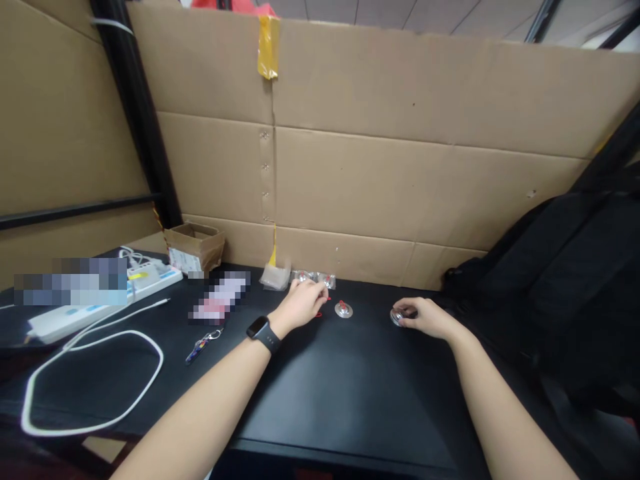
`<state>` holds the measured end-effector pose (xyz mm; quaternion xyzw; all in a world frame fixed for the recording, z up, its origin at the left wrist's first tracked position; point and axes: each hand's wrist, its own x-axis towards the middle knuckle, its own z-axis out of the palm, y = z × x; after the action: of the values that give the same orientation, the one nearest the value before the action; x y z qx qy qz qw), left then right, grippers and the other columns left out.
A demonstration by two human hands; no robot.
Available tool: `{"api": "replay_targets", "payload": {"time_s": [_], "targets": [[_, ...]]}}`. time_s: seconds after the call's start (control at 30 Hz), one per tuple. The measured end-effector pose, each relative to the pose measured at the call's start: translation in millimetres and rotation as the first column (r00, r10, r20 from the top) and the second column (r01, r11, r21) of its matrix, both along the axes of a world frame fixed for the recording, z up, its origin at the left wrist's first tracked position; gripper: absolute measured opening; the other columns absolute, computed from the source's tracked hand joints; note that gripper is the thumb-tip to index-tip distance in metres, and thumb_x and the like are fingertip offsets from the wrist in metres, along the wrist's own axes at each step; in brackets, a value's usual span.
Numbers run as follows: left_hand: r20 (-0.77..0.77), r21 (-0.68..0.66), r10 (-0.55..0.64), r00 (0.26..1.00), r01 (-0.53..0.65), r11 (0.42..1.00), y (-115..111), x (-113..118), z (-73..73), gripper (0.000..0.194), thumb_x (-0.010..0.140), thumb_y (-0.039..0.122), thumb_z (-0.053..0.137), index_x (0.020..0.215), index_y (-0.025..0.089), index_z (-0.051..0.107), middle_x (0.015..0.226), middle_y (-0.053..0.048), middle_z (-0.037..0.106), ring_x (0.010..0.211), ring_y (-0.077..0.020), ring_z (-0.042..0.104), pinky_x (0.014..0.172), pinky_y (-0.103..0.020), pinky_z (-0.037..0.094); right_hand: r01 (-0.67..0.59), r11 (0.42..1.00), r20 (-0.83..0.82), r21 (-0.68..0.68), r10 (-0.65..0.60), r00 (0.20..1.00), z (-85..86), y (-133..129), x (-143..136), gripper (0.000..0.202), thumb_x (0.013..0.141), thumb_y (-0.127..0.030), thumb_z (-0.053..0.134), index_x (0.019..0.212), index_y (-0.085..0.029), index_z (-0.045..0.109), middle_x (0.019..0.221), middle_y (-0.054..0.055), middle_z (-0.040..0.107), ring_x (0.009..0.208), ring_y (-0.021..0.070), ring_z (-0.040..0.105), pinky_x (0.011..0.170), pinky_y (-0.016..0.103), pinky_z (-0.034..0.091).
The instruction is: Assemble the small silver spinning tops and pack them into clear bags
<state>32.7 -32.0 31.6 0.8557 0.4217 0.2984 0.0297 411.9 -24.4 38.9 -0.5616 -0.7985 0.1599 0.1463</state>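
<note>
On the counter (350,400), the clear disc (343,311) is set just right of the nearer, left hand (303,301), whose grip cannot be told; a second disc (396,317) is pinched by the fingers of the right hand (427,319)

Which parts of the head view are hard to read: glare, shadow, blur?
Head view: soft pale sheen on the black tabletop; head view, right: the black bag sinks into shadow; head view, left: pixel blocks mask some patches; head view: the clear disc in the right hand is too small for detail.
</note>
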Motion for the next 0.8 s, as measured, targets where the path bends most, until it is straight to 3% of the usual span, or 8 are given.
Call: {"api": "replay_targets", "payload": {"time_s": [0.23, 0.43, 0.5, 0.6, 0.67, 0.8], "targets": [[0.088, -0.002, -0.011, 0.996, 0.011, 1.000, -7, 8, 5.6, 0.003, 0.087, 0.023, 0.071, 0.089, 0.025, 0.071, 0.094, 0.001, 0.074, 0.100, -0.0208, 0.062, 0.090, -0.037, 0.029, -0.004, 1.000, -0.005, 0.004, 0.004, 1.000, -3.1, 2, 0, 0.040, 0.069, -0.028, 0.074, 0.107, -0.020, 0.074, 0.101, 0.007, 0.078, 0.091, 0.0242, 0.072, 0.084, 0.031, 0.053], [0.157, 0.002, 0.036, 0.987, -0.037, 0.999, -9, 12, 8.6, 0.006, 0.088, 0.027, 0.073, 0.094, 0.027, 0.073, 0.092, 0.002, 0.077, 0.100, -0.0205, 0.063, 0.089, -0.037, 0.027, 0.000, 1.000, -0.037, 0.018, 0.000, 0.999, 2.1, -1, 2, 0.037, 0.071, -0.031, 0.075, 0.106, -0.021, 0.075, 0.099, 0.006, 0.078, 0.091, 0.0249, 0.072, 0.085, 0.033, 0.053], [0.191, -0.007, 0.050, 0.980, -0.050, 0.999, -9, 13, 9.1, 0.014, 0.088, 0.029, 0.074, 0.102, 0.028, 0.073, 0.093, 0.001, 0.078, 0.102, -0.0211, 0.063, 0.090, -0.038, 0.028, -0.006, 0.999, -0.074, 0.032, 0.008, 0.997, 6.2, -3, 0, 0.034, 0.073, -0.032, 0.074, 0.105, -0.022, 0.075, 0.099, 0.006, 0.078, 0.093, 0.0249, 0.072, 0.086, 0.034, 0.054], [0.226, -0.030, 0.057, 0.973, -0.051, 0.998, -12, 16, 10.8, 0.011, 0.090, 0.031, 0.071, 0.100, 0.030, 0.077, 0.099, 0.000, 0.078, 0.103, -0.0218, 0.064, 0.091, -0.038, 0.030, 0.010, 0.995, -0.202, 0.098, 0.010, 0.979, 10.9, -7, -14, 0.037, 0.075, -0.034, 0.075, 0.110, -0.023, 0.074, 0.105, 0.008, 0.077, 0.099, 0.0266, 0.071, 0.085, 0.036, 0.055], [0.261, -0.047, 0.048, 0.964, -0.037, 0.998, -16, 20, 13.1, 0.010, 0.091, 0.032, 0.069, 0.095, 0.030, 0.078, 0.101, 0.001, 0.078, 0.104, -0.0221, 0.064, 0.092, -0.038, 0.032, 0.024, 0.994, -0.381, 0.110, 0.020, 0.924, 11.4, -11, -34, 0.046, 0.074, -0.037, 0.078, 0.118, -0.022, 0.070, 0.113, 0.011, 0.074, 0.100, 0.0276, 0.070, 0.082, 0.038, 0.058], [0.342, -0.089, 0.029, 0.939, 0.001, 0.996, -26, 29, 18.2, 0.010, 0.091, 0.033, 0.069, 0.094, 0.029, 0.078, 0.101, 0.001, 0.078, 0.106, -0.0228, 0.065, 0.095, -0.038, 0.037, -0.174, 0.985, -0.762, 0.021, 0.129, 0.635, 6.7, -24, -84, 0.053, 0.076, -0.035, 0.081, 0.125, -0.025, 0.063, 0.131, 0.012, 0.067, 0.105, 0.0244, 0.070, 0.098, 0.045, 0.055]]}}
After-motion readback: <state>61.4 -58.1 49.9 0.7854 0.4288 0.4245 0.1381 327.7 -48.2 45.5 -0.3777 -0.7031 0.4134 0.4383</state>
